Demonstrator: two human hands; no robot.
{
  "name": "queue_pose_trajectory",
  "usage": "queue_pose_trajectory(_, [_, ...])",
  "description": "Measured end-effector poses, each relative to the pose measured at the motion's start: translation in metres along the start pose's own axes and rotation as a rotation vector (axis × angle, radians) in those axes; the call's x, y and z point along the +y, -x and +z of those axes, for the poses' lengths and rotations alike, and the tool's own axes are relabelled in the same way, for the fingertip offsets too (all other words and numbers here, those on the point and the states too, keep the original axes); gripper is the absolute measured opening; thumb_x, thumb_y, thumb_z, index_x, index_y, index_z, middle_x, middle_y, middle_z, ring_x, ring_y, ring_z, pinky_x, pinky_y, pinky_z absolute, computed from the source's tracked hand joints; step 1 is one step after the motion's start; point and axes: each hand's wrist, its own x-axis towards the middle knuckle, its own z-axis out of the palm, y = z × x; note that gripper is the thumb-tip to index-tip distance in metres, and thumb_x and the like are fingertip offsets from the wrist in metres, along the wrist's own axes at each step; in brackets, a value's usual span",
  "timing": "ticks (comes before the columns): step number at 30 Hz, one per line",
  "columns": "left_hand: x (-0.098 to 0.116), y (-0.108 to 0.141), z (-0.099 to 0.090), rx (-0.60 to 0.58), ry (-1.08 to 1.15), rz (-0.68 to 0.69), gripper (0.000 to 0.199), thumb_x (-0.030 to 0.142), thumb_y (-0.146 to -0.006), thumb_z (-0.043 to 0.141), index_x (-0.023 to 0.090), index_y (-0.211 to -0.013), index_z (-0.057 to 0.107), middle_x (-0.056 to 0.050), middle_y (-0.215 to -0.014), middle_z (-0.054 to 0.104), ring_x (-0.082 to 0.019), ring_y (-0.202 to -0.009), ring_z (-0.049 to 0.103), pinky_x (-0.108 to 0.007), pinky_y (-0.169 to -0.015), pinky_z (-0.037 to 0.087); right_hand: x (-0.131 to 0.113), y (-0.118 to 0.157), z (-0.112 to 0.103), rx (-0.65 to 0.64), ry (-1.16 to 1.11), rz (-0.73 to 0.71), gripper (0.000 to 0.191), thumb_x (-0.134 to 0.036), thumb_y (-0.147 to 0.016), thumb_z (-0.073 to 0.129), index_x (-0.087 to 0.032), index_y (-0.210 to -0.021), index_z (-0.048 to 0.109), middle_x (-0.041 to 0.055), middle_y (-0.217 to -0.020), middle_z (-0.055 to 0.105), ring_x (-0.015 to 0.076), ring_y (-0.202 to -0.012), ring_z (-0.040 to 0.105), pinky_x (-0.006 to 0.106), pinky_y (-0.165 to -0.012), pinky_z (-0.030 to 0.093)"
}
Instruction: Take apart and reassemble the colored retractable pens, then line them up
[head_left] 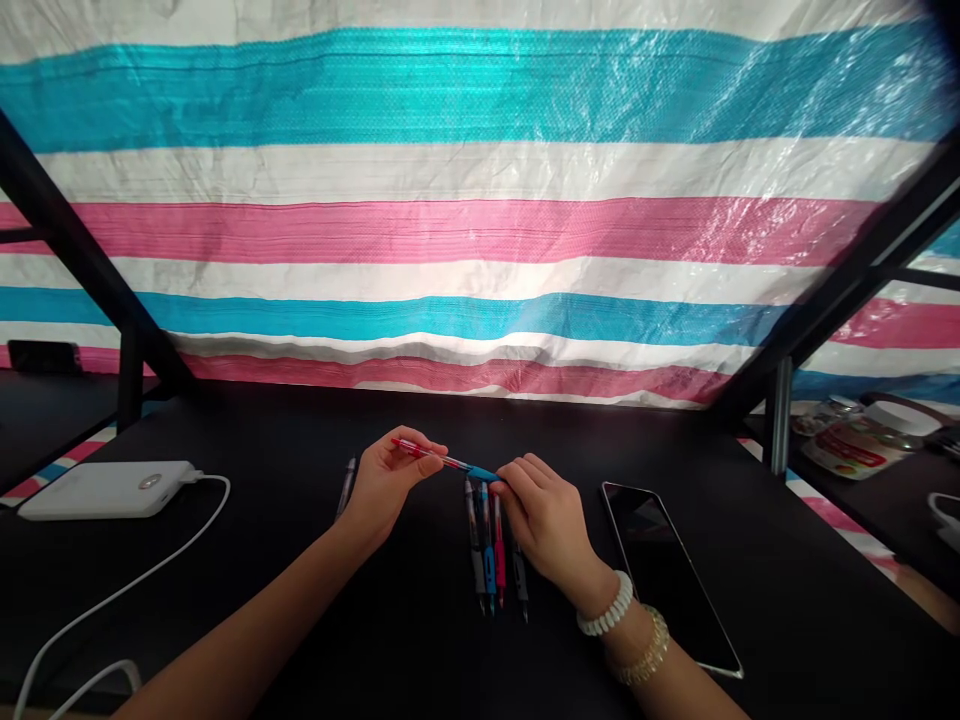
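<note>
Between my two hands a pen (456, 463) with a red end and a blue grip is held over the black table. My left hand (391, 475) pinches its red end, fingers closed. At the blue end, the fingers of my right hand (544, 510) are closed round it. Just below lie several pens side by side, among them a blue-grip pen (489, 560), a pink-grip pen (500, 555) and a dark-grip pen (475, 560). Another dark pen (520, 580) is partly under my right hand. Behind my left wrist, a dark pen (346, 485) is partly hidden.
A phone (667, 570) lies right of my right hand, partly behind the wrist. At left sits a white power bank (109, 490) with a white cable (187, 540). Black frame bars (780, 420) flank the table (285, 430). A jar (862, 440) stands far right.
</note>
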Motion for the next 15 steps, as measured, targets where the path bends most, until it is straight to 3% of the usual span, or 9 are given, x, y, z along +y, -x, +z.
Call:
queue_pose_trajectory(4, [0.0009, 0.001, -0.0011, -0.023, -0.022, 0.031, 0.018, 0.015, -0.064, 0.083, 0.02, -0.073, 0.068, -0.001, -0.078, 0.075, -0.017, -0.081, 0.068, -0.028, -0.077, 0.051, -0.0017, 0.0014, 0.0018, -0.075, -0.262, 0.144, 0.042, -0.036, -0.103, 0.031, -0.021, -0.065, 0.039, 0.0001, -0.064, 0.046, 0.0157, -0.061, 0.043, 0.028, -0.057, 0.032])
queue_pose_trajectory(10, [0.0049, 0.0017, -0.0013, -0.071, 0.028, 0.033, 0.019, 0.014, -0.061, 0.084, 0.018, -0.069, 0.067, -0.001, -0.073, 0.073, -0.015, -0.074, 0.067, -0.026, -0.071, 0.05, -0.0012, 0.0, 0.0028, -0.393, -0.822, 0.376, 0.051, -0.056, -0.1, 0.031, -0.022, -0.062, 0.033, -0.0052, -0.057, 0.03, 0.0108, -0.051, 0.028, 0.024, -0.048, 0.025])
queue_pose_trajectory(12, [0.0054, 0.0024, -0.0006, -0.057, 0.026, 0.031, 0.02, 0.015, -0.061, 0.084, 0.018, -0.07, 0.067, -0.001, -0.073, 0.074, -0.016, -0.073, 0.067, -0.026, -0.071, 0.05, -0.0015, 0.0003, 0.0035, -0.392, -0.811, 0.36, 0.051, -0.055, -0.101, 0.027, -0.021, -0.063, 0.037, -0.0049, -0.057, 0.032, 0.0111, -0.05, 0.03, 0.024, -0.048, 0.026])
queue_pose_trajectory(15, [0.004, 0.0033, 0.0006, 0.003, -0.003, 0.041, 0.021, 0.018, -0.063, 0.085, 0.017, -0.075, 0.068, -0.002, -0.077, 0.074, -0.016, -0.076, 0.069, -0.026, -0.074, 0.051, -0.0031, 0.0021, 0.0042, -0.193, -0.432, 0.198, 0.043, -0.046, -0.103, 0.031, -0.019, -0.074, 0.049, -0.0003, -0.066, 0.047, 0.0144, -0.06, 0.043, 0.026, -0.056, 0.032])
